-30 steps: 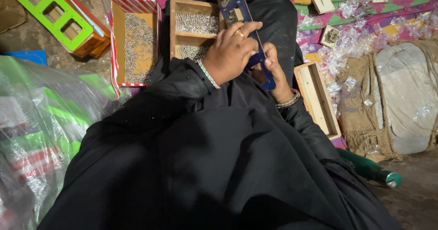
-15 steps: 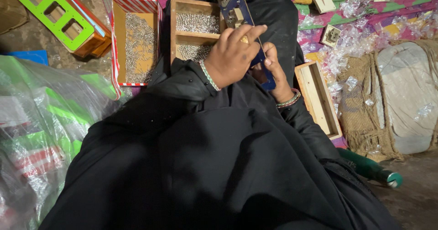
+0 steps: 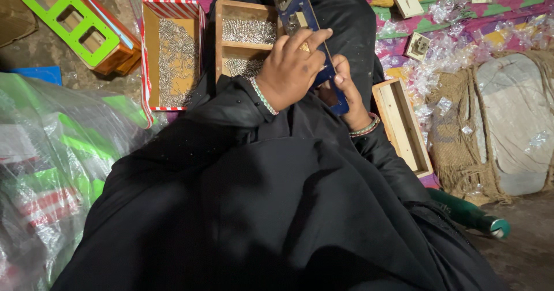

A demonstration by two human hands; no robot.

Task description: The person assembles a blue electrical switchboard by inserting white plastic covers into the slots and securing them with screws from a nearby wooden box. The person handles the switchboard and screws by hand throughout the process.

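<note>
Left hand: the left hand (image 3: 291, 69) is curling over the blue strip (image 3: 311, 31), fingers pressing it.
Right hand: the right hand (image 3: 346, 95) is gripping the strip's lower end.
Strip: lying over the lap, pointing to 12 o'clock.
Wooden tray (image 3: 245, 43): sitting at 10 o'clock of the hands, holding metal pins.

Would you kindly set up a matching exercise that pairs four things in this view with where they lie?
Things:
1. blue strip
2. empty wooden tray
3. green frame
4. red-striped box

Places:
A. top left corner
B. right of the right hand
C. held by both hands, left hand on top
D. left of the divided wooden tray, holding small metal pins

Pairs: 1-C, 2-B, 3-A, 4-D
</note>
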